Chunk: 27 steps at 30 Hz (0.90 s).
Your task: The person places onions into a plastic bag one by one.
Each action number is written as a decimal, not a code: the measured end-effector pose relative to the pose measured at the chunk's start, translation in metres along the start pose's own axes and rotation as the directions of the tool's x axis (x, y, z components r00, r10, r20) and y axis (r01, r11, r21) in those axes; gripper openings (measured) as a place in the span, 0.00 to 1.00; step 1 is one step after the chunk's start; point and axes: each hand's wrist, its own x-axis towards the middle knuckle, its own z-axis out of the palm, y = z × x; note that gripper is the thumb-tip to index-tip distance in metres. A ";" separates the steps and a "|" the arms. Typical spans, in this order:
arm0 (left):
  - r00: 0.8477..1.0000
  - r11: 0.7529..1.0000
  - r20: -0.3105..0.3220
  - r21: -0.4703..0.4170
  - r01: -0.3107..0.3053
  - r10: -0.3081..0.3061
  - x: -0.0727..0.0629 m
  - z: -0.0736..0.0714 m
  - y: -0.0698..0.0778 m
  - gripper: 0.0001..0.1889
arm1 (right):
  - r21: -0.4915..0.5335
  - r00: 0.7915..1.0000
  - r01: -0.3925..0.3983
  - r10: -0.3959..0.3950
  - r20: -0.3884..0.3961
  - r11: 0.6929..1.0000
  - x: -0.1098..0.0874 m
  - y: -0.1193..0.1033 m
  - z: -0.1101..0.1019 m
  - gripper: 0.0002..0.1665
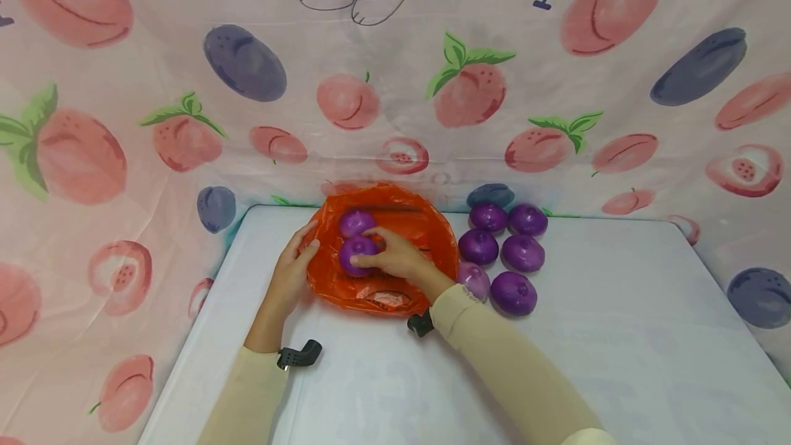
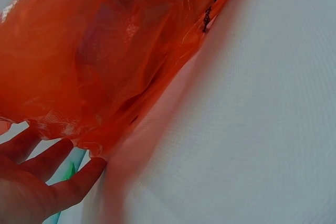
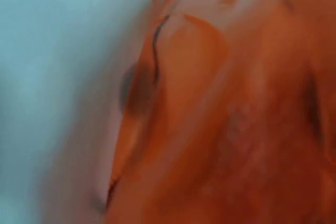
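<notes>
An orange plastic bag [image 1: 383,304] lies spread with its mouth open upward. Inside it, my right hand [image 1: 402,256] holds a purple onion [image 1: 357,263] between thumb and fingers. Just behind that sits another purple onion [image 1: 356,222], close to the fingertips. My left hand [image 1: 289,270] pinches the bag's left rim, thumb at the inner side and fingers along the outside. The left wrist view shows the fingers [image 2: 79,182] against the edge of the bag [image 2: 105,61]. Blurred orange plastic [image 3: 210,129] fills much of the right wrist view, where the right hand is hidden.
Several purple onions, among them a dark one [image 1: 514,294] and a paler one [image 1: 473,281], stand grouped against the bag's right side. All rest on a white table [image 1: 618,328]. A fruit-printed cloth [image 1: 395,53] hangs behind the table.
</notes>
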 end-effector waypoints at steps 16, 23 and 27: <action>1.000 1.000 -0.001 -0.004 -0.013 0.013 0.000 0.001 -0.001 0.27 | -0.034 1.000 -0.010 0.010 -0.008 0.999 0.006 0.001 0.003 0.44; 1.000 1.000 0.001 0.004 -0.022 0.022 -0.001 0.000 -0.002 0.27 | -0.116 1.000 0.020 -0.021 -0.004 0.993 0.006 0.004 0.005 0.44; 1.000 1.000 0.000 0.017 -0.026 0.026 -0.002 0.001 -0.001 0.27 | -0.129 0.999 0.033 -0.033 0.001 0.991 0.007 0.005 0.005 0.45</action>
